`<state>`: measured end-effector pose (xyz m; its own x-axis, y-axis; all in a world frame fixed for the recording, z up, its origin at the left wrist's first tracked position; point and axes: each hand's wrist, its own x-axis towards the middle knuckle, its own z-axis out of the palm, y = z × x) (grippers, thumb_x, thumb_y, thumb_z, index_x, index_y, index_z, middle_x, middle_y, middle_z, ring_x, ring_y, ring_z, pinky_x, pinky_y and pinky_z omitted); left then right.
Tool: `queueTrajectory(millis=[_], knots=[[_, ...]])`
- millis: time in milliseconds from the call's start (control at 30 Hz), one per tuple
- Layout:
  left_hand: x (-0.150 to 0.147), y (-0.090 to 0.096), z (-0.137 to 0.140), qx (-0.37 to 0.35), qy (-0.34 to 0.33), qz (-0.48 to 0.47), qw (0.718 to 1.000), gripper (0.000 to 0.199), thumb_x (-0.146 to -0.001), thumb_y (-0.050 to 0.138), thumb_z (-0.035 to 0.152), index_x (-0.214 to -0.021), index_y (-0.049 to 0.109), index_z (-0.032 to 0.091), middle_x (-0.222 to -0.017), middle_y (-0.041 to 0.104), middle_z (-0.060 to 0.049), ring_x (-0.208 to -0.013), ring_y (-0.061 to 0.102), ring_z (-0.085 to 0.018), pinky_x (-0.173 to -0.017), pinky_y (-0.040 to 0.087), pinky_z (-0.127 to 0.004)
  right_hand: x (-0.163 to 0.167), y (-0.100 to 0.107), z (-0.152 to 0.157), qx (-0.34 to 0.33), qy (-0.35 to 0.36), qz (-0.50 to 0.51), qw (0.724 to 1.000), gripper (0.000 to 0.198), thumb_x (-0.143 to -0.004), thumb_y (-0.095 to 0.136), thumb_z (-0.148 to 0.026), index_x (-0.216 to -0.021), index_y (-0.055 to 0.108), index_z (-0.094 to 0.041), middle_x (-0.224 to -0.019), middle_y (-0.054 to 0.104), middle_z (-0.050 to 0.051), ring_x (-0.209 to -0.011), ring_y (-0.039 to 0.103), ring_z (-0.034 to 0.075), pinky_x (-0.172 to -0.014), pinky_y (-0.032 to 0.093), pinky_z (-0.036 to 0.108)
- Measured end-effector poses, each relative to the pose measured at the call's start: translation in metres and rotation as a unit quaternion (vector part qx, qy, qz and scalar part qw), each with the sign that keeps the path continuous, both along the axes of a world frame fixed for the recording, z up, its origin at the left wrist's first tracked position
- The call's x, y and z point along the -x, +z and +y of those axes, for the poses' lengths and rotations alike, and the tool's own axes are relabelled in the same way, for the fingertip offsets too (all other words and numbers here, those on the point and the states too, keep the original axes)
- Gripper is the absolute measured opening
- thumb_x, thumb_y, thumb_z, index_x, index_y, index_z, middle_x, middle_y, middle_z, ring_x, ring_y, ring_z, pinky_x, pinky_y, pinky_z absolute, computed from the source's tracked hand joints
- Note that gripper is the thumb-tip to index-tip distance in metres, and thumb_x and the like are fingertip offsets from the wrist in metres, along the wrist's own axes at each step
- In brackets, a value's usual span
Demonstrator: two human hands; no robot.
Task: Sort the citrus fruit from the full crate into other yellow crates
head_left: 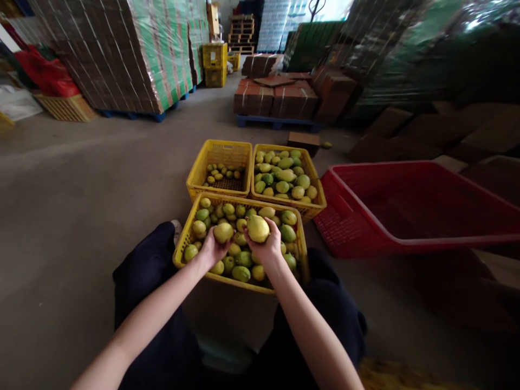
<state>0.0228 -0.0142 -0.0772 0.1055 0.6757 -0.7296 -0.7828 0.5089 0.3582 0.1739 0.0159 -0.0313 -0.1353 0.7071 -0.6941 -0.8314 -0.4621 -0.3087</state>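
Note:
My left hand [215, 250] is closed around a yellow-green lemon [223, 232], above the near yellow crate [179, 246]. In my right hand [268, 250] rests a larger, paler yellow lemon [258, 229], gripped by the fingers and facing up. Both fruits are held side by side, a little apart. Below them the near crate is filled with green and yellow lemons [241, 273]. Part of that pile is hidden behind my hands and forearms.
Behind stand two more yellow crates: the left one [195, 169] holds some small fruit, the right one [319, 189] is heaped with green and yellow fruit. A red crate [361, 227] is at right. Flattened cartons [276, 100] sit on a blue pallet [264, 121] farther back.

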Motion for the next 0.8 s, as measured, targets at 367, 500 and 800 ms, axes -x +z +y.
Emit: queueTrajectory(millis=[367, 500, 800], knots=[[0.013, -0.027, -0.012, 0.097, -0.200, 0.168, 0.960, 0.032, -0.109, 0.040, 0.030, -0.125, 0.063, 0.014, -0.068, 0.066, -0.003, -0.041, 0.057, -0.014, -0.035, 0.039, -0.020, -0.021, 0.007, 0.001, 0.002, -0.003, -0.019, 1.000, 0.011, -0.091, 0.057, -0.028, -0.100, 0.064, -0.024, -0.070, 0.070, 0.001, -0.064, 0.069, 0.021, -0.054, 0.060, 0.030], [0.030, 0.035, 0.089, 0.005, -0.084, 0.203, 0.976, 0.057, -0.112, 0.024, 0.050, -0.140, 0.055, 0.011, -0.085, 0.074, -0.011, -0.057, 0.069, -0.017, -0.048, 0.054, -0.023, -0.021, -0.003, 0.003, 0.032, 0.025, -0.069, 0.997, 0.008, -0.092, 0.058, -0.031, -0.096, 0.061, -0.025, -0.068, 0.068, 0.000, -0.062, 0.068, 0.020, -0.055, 0.059, 0.030], [0.052, 0.001, 0.088, -0.209, -0.139, 0.307, 0.918, 0.030, -0.101, 0.055, 0.025, -0.079, 0.072, 0.014, -0.054, 0.067, -0.003, -0.048, 0.061, -0.015, -0.056, 0.045, -0.022, -0.032, -0.002, -0.011, 0.018, 0.059, -0.080, 0.995, 0.009, -0.095, 0.055, -0.032, -0.092, 0.059, -0.024, -0.066, 0.068, 0.001, -0.057, 0.068, 0.019, -0.050, 0.056, 0.027]])
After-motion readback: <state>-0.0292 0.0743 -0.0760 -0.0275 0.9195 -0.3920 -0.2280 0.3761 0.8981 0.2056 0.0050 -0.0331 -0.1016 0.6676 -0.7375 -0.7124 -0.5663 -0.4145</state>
